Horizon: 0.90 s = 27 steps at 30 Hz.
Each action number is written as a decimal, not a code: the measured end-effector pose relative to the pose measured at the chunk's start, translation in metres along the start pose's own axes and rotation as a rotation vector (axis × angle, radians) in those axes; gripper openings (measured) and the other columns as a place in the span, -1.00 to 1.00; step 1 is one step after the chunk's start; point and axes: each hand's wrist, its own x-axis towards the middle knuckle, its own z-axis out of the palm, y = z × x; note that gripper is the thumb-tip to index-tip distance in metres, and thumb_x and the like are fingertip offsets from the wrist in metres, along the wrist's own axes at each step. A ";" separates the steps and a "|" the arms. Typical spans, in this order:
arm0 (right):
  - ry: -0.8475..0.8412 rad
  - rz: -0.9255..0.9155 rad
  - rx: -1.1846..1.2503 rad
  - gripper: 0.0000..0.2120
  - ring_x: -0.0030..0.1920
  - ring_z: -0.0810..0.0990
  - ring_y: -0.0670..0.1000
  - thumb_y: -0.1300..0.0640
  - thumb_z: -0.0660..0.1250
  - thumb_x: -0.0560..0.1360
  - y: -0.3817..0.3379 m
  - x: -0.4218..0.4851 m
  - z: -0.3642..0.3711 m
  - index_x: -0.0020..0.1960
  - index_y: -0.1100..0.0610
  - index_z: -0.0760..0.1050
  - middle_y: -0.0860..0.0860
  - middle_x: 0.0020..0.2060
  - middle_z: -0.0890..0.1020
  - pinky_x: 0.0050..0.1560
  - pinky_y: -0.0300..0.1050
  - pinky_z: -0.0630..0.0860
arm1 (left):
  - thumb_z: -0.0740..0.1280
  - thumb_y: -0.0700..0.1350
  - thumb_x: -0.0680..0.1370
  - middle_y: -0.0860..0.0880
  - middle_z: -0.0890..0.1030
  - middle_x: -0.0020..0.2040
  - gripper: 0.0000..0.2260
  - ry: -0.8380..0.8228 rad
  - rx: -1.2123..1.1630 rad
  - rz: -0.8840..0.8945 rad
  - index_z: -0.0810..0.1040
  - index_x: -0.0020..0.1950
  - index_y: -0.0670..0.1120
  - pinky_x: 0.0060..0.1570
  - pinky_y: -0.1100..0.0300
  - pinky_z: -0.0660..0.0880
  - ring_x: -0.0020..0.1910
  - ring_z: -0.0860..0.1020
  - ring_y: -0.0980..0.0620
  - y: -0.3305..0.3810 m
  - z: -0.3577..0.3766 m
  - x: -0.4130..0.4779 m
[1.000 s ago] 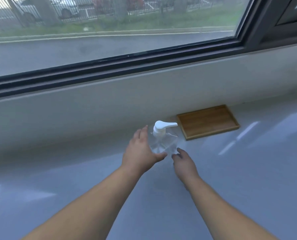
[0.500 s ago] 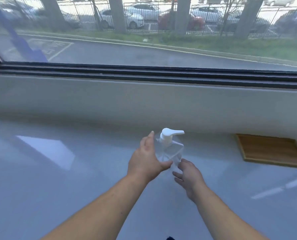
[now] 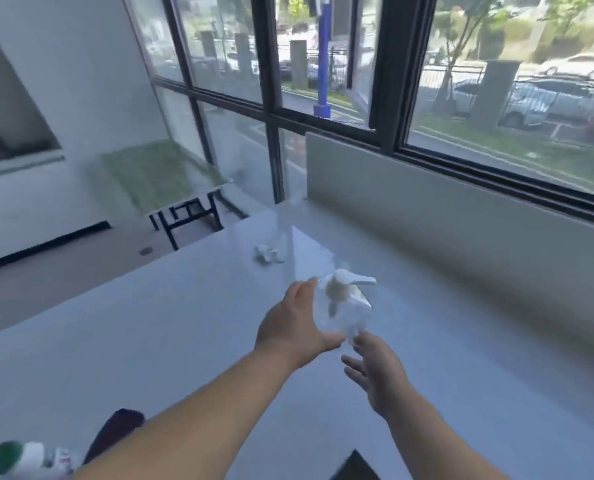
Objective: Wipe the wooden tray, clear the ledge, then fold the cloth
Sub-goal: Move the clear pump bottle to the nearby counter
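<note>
A clear plastic pump bottle point(image 3: 344, 311) with a white pump head is held above the white ledge point(image 3: 184, 341). My left hand point(image 3: 293, 327) grips its left side, thumb across the front. My right hand point(image 3: 375, 368) is just below and to the right of the bottle with fingers apart, fingertips near its base; I cannot tell whether they touch it. A small crumpled white thing point(image 3: 269, 254) lies farther along the ledge; it is too blurred to say whether it is the cloth. The wooden tray is out of view.
A low white wall point(image 3: 461, 216) under the window runs along the ledge's right side. The ledge ends at the far left, with floor and a green-topped table point(image 3: 160, 178) beyond. A white container with a green cap point(image 3: 22, 459) and a dark object point(image 3: 115, 427) sit at the near left.
The view has swung to the left, so the wooden tray has left the frame and the ledge's far end has come in. Both hands have carried the pump bottle leftward along the ledge.
</note>
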 end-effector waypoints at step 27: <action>-0.616 0.249 -0.578 -0.61 0.10 0.65 0.11 0.13 0.25 0.59 0.114 0.081 0.394 0.41 0.10 0.45 -0.02 0.10 0.56 0.09 0.02 0.60 | 0.47 0.42 0.33 0.15 0.19 0.64 0.06 0.233 0.001 -0.894 0.03 0.67 0.11 0.21 0.03 0.54 0.32 0.53 0.02 -0.343 -0.109 -0.093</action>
